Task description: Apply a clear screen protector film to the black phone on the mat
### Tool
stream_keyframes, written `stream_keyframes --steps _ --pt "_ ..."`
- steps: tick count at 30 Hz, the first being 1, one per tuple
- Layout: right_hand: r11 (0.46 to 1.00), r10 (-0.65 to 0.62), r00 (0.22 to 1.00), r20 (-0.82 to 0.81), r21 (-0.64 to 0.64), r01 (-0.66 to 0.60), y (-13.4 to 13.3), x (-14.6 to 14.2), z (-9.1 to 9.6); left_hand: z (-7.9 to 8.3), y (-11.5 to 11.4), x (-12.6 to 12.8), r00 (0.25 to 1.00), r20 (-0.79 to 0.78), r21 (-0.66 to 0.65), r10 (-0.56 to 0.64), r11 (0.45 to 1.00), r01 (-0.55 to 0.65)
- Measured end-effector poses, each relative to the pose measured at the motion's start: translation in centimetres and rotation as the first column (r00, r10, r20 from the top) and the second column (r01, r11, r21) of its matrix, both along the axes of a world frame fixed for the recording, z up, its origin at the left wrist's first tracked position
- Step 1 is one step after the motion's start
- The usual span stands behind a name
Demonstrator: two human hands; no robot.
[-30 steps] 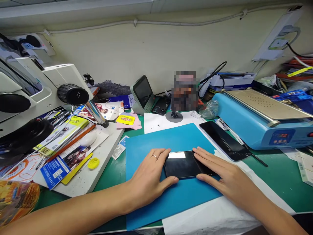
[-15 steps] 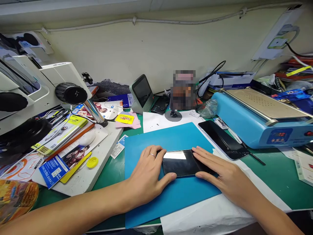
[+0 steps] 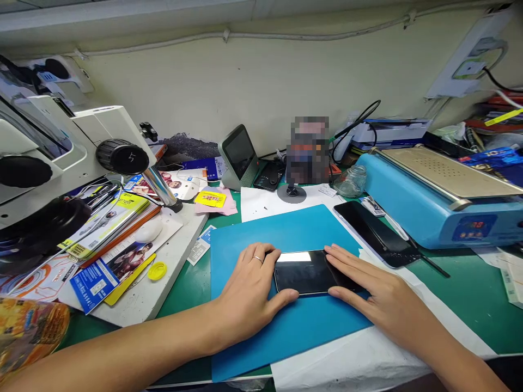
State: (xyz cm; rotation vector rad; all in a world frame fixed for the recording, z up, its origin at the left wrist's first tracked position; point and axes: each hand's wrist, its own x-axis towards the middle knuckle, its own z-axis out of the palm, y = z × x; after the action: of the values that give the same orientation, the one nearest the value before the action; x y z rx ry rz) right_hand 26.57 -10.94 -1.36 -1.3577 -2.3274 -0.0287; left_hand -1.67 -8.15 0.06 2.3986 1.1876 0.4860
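Observation:
A black smartphone lies face up on a blue mat, its long side running left to right, with a bright reflection on the screen. My left hand grips its left end, the ringed finger and others along the far edge and the thumb at the near edge. At the opposite end, my right hand has its fingers along the far edge and its thumb against the near edge. The phone's right end is partly hidden under that hand.
Right of the mat lie a second dark phone and a thin black tool. A blue heating-plate machine stands behind them. To the left are a microscope stand, boxes and a yellow cap. A glass jar stands at the back.
The whole view has shifted slightly, so everything sits a little farther right. Both hands keep the same hold on the phone, which has not visibly moved on the mat.

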Motion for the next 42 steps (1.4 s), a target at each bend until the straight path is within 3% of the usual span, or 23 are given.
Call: stream_keyframes --steps 14,25,28,31,33,37,42 --pt "1.000 0.011 1.000 -0.023 -0.027 -0.012 0.2 0.3 -0.1 -0.4 -0.1 0.2 1.000 0.013 0.027 0.002 1.000 -0.002" --pt "0.992 -0.015 0.998 -0.056 -0.122 0.008 0.2 0.1 0.7 -0.6 -0.2 0.2 1.000 0.024 0.031 -0.005 0.999 0.004" --pt "0.998 -0.009 1.000 -0.024 -0.066 0.007 0.1 0.0 0.6 -0.5 -0.2 0.3 1.000 0.013 0.022 -0.002 1.000 0.002" --pt "0.997 0.009 1.000 -0.018 0.075 -0.008 -0.8 -0.2 0.8 -0.3 -0.2 0.3 1.000 0.010 0.016 0.001 1.000 -0.001" --pt "0.985 -0.048 0.996 -0.075 0.165 0.060 -1.7 -0.1 1.1 -0.2 -0.1 0.3 1.000 0.009 0.008 0.001 1.000 -0.001" --pt "0.917 -0.308 0.943 -0.129 0.224 0.330 -3.1 1.2 1.5 -0.2 -0.1 0.2 1.000 0.004 -0.015 0.001 1.000 -0.001" --pt "0.915 -0.370 0.926 -0.078 0.145 0.377 -3.2 2.8 0.5 -0.2 -0.2 0.2 1.000 0.010 -0.009 0.002 1.000 -0.002"
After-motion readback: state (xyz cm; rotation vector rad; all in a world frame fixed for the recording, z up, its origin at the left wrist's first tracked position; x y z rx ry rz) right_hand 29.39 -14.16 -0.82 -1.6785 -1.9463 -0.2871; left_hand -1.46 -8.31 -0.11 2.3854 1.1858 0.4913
